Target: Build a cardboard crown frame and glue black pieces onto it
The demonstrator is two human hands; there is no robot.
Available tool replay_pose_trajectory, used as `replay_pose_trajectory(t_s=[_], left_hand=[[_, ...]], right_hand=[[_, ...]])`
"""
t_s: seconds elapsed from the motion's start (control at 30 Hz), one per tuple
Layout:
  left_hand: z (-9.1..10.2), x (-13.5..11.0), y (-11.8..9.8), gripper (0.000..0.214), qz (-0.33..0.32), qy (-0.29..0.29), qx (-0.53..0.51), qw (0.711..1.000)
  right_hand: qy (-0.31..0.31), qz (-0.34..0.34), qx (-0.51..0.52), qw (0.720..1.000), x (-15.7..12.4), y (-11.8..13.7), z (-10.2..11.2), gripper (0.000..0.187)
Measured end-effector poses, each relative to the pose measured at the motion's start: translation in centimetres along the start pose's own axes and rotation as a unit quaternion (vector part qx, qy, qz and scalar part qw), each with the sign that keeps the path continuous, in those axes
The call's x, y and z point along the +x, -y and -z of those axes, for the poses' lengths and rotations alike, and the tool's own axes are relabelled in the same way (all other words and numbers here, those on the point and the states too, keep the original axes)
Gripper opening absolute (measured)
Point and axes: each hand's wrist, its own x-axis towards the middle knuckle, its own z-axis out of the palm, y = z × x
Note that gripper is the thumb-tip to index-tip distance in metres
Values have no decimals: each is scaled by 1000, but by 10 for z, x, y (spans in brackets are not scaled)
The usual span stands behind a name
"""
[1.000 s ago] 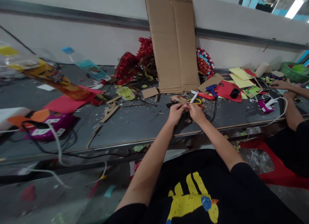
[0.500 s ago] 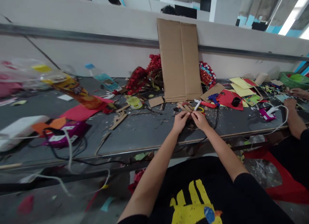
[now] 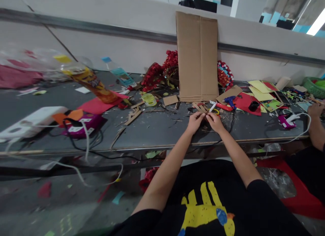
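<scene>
My left hand (image 3: 196,122) is closed in a pinch just past the table's front edge. Narrow brown cardboard strips (image 3: 200,108) stick out beyond its fingertips. Close beside it, my right hand (image 3: 214,122) is also pinched, its fingertips nearly touching the left ones. The small piece between the right fingers is hidden. A thin white stick-like piece (image 3: 212,106) rises just beyond the right fingertips; I cannot tell whether it is held. Behind the hands lie a yellow ring-shaped handle (image 3: 216,111), a red-orange tool (image 3: 224,107) and a blue glue gun (image 3: 230,101).
A tall cardboard sheet (image 3: 189,56) leans on the wall. Leftward are a yellow-lidded tub (image 3: 149,100), a tilted orange-labelled bottle (image 3: 95,87) and a purple power block (image 3: 85,125) with cables. At right are a black jar (image 3: 254,106), coloured paper and another person's arm (image 3: 316,122).
The view has swung slightly left and down, so the table scene appears shifted right and up. Both hands stay pinched together over the same spot, with only slight finger movement.
</scene>
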Motion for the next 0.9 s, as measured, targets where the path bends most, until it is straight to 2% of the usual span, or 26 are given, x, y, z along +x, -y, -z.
replay_pose_trajectory(t_s=[0.37, 0.57, 0.63, 0.7, 0.77, 0.83, 0.87, 0.9], left_hand=[[-2, -2, -7, 34, 19, 33, 18, 999], [-3, -2, -8, 36, 51, 9, 0, 999], [-2, -2, -6, 37, 52, 0, -10, 999], [-2, -2, -4, 39, 51, -1, -8, 999], [-1, -2, -3, 38, 44, -1, 11, 999], [-2, -3, -4, 36, 26, -1, 35, 999], [-2, -3, -5, 35, 17, 0, 45, 999], [-2, -4, -7, 34, 10, 3, 50, 999]], right_hand=[[-7, -6, 1, 1000, 1, -6, -2, 32], [-17, -6, 4, 1000, -1, -6, -1, 34], [-47, -7, 7, 999, 4, 1, 2, 36], [-118, -10, 23, 993, 8, 18, 5, 37], [-198, -8, 73, 977, 1, 49, 10, 34], [-243, 16, 127, 962, -28, 89, 20, 35], [-249, 49, 142, 957, -52, 111, 28, 37], [-227, 79, 153, 959, -81, 131, 38, 38]])
